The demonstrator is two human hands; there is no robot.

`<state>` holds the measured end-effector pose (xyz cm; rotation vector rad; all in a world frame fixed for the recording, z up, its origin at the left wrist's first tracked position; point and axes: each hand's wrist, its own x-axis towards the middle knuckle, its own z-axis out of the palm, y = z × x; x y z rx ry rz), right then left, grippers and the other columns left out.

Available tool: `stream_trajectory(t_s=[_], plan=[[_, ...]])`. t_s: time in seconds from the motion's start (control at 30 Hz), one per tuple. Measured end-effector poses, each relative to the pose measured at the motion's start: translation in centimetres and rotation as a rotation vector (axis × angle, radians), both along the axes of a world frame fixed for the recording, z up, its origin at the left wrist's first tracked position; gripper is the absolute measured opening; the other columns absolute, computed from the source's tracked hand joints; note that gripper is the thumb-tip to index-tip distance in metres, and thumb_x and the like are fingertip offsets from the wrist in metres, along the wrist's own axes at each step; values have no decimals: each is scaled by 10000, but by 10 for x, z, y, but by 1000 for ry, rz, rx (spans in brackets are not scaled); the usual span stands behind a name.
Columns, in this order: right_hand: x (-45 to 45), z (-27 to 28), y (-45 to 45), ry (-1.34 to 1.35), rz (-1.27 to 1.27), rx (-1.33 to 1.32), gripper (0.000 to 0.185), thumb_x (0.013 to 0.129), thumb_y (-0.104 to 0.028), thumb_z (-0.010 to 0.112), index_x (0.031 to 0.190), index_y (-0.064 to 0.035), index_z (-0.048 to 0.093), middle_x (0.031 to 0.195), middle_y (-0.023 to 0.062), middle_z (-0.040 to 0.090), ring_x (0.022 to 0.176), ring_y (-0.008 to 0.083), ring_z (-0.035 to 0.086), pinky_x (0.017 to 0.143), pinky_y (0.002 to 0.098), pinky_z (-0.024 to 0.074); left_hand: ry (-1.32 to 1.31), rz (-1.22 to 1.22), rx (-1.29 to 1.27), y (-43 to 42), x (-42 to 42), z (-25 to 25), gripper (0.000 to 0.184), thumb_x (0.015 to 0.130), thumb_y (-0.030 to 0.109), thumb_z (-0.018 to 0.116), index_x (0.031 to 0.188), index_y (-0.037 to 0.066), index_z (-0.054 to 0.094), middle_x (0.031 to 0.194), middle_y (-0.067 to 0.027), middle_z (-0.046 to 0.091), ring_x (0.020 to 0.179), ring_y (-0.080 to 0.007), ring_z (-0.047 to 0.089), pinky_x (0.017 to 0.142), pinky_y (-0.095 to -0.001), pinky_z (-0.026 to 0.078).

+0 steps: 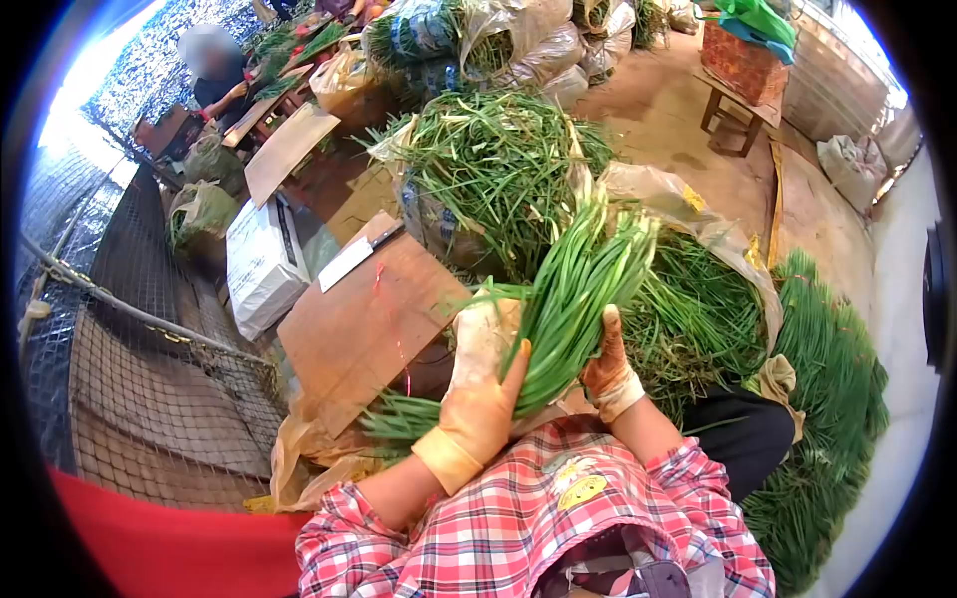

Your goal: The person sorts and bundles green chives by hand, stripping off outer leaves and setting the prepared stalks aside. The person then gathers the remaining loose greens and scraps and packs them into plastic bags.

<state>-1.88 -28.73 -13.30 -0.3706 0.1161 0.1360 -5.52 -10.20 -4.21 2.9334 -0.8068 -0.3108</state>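
A thick bundle of long green stalks is held upright and slightly tilted in front of my body, pale ends up. My left hand, in a yellowish glove, presses its left side with the fingers pointing up. On the other side my right hand, in a dirty glove, grips the bundle, thumb up. More green stalks stick out to the left below my left wrist. Beyond the bundle stands a big bag heaped with loose green stalks.
To the left lie a brown board, a cleaver and a white box. Tied green bundles lie at the right. An open bag of trimmings sits beside my knee. Another person sits at the far left.
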Motion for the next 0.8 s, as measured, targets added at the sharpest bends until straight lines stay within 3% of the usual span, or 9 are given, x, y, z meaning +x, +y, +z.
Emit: stream_trajectory(t_s=[0.1, 0.17, 0.23, 0.3, 0.43, 0.57, 0.63, 0.7, 0.8], plan=[[4, 1, -4, -73, 80, 124, 622, 772, -346, 662, 1248, 5, 469, 1170, 159, 580, 984, 275, 614, 870, 411, 516, 93, -34, -138, 1, -6, 13, 920, 752, 323, 675, 1441, 61, 124, 890, -248, 601, 681, -379, 618, 593, -438, 512], [3, 13, -10, -109, 136, 69, 656, 738, -380, 664, 1238, 4, 482, 1155, 163, 587, 964, 287, 619, 861, 421, 519, 278, -344, -254, 26, 1, 37, 852, 782, 326, 661, 1430, 46, 183, 870, -222, 622, 696, -319, 641, 605, -404, 516], [2, 9, -17, -76, 163, 12, 674, 690, -376, 669, 1213, 15, 506, 1135, 181, 596, 915, 298, 636, 821, 422, 536, 503, -217, -421, 54, 16, 101, 704, 806, 289, 651, 1361, -12, 339, 884, -189, 644, 777, -239, 657, 676, -349, 526], [0, 19, -25, -90, 182, -58, 665, 688, -350, 670, 1217, 18, 505, 1134, 179, 598, 919, 292, 636, 829, 429, 531, 427, 243, -883, 83, 22, 138, 522, 825, 235, 632, 1241, -47, 492, 910, -121, 669, 844, -163, 650, 755, -274, 515], [-3, 28, -24, -124, 200, -111, 650, 692, -323, 666, 1219, 23, 508, 1145, 172, 597, 955, 281, 626, 864, 422, 514, 86, 152, -1411, 67, 76, 80, 546, 781, 230, 661, 1238, -15, 491, 1045, -103, 622, 982, -174, 587, 887, -284, 458], [-1, 30, -22, -83, 131, -224, 577, 715, -282, 675, 1181, 26, 532, 1092, 127, 623, 932, 225, 630, 849, 351, 508, 645, -40, -1238, -9, 61, -48, 832, 607, 253, 802, 1283, 6, 384, 1152, -99, 544, 1097, -208, 499, 955, -322, 389], [-5, 46, -21, -105, 101, -141, 543, 700, -243, 643, 1161, 26, 547, 1074, 136, 628, 921, 242, 630, 848, 359, 512, 811, -69, -1167, -34, 35, -66, 986, 520, 265, 873, 1305, 16, 331, 1206, -97, 506, 1155, -225, 455, 989, -340, 355], [-7, 39, -20, -113, 106, -107, 508, 701, -238, 639, 1130, 23, 559, 1021, 132, 639, 878, 237, 635, 826, 360, 521, 890, 107, -984, -50, 19, -37, 657, 607, 177, 836, 1140, 0, 496, 1018, -84, 613, 927, -166, 582, 797, -308, 484], [-9, 21, -17, -8, 142, 1, 566, 710, -255, 666, 1186, 12, 516, 1034, 110, 630, 903, 234, 627, 825, 367, 520, 1065, 258, -1106, -57, 16, -45, 478, 651, 111, 791, 1048, 4, 547, 916, -68, 638, 846, -140, 601, 743, -297, 503]])
